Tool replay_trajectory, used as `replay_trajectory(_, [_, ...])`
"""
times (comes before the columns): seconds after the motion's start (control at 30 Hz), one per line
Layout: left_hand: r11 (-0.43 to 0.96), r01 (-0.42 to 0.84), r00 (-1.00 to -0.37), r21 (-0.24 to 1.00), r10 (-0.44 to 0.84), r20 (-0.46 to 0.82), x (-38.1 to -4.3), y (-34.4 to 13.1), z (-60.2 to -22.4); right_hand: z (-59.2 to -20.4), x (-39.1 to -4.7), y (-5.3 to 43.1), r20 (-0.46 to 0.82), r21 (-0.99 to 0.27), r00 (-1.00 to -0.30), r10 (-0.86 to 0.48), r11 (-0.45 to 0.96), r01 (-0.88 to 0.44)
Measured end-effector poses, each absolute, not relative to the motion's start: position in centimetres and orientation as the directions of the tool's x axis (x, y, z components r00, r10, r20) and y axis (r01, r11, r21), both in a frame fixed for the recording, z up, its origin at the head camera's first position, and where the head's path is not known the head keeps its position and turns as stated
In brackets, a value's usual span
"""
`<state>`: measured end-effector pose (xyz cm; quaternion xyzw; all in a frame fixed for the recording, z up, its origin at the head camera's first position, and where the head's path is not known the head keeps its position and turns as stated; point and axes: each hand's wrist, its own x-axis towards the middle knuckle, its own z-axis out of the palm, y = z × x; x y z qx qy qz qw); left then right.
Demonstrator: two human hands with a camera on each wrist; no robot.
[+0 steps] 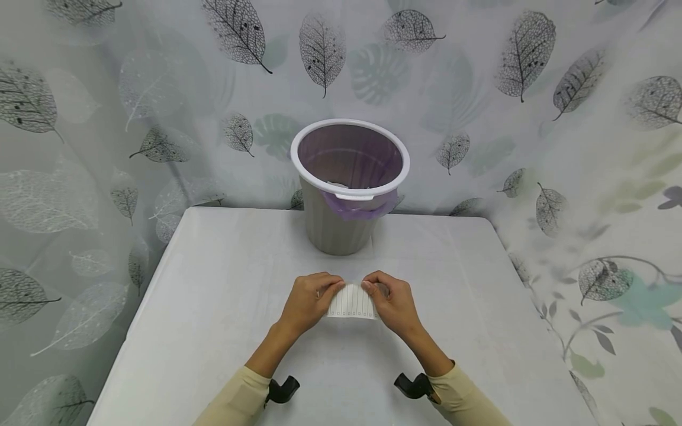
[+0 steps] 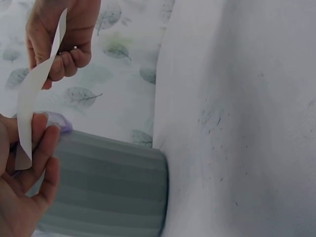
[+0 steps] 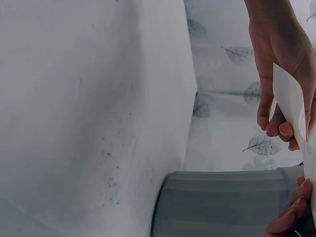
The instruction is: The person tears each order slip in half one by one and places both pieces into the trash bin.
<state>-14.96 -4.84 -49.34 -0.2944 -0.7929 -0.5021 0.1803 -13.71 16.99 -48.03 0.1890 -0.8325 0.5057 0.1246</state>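
A small white slip of paper (image 1: 351,302), printed with thin vertical lines and a row of tiny marks along its lower edge, is held above the table in the head view. My left hand (image 1: 309,300) pinches its upper left corner between thumb and fingers. The upper right corner is pinched by my right hand (image 1: 394,302). Seen edge-on in the left wrist view, the paper (image 2: 29,94) looks curved and slightly twisted between both hands. Just beyond the hands stands a grey ribbed waste bin (image 1: 335,231) with a white rim.
A purple bag (image 1: 362,207) lines the bin and hangs over its front; something pale lies inside, too little visible to name. The white-covered table (image 1: 224,284) reaches back to a leaf-patterned curtain (image 1: 277,89). Black wrist mounts (image 1: 282,390) sit at both beige sleeves (image 1: 240,396).
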Motion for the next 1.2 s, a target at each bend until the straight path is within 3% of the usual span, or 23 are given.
replay_trajectory(0.5, [0.324, 0.618, -0.786, 0.716, 0.251, 0.565, -14.8, -5.0, -49.6, -48.1, -13.7, 16.6, 0.409, -0.808, -0.898, -0.159, 0.394, -0.438])
replay_trajectory(1.2, [0.338, 0.639, -0.768, 0.691, 0.234, 0.596, -14.8, -5.0, -50.1, -47.8, -13.5, 15.8, 0.403, -0.816, -0.908, -0.117, 0.403, -0.414])
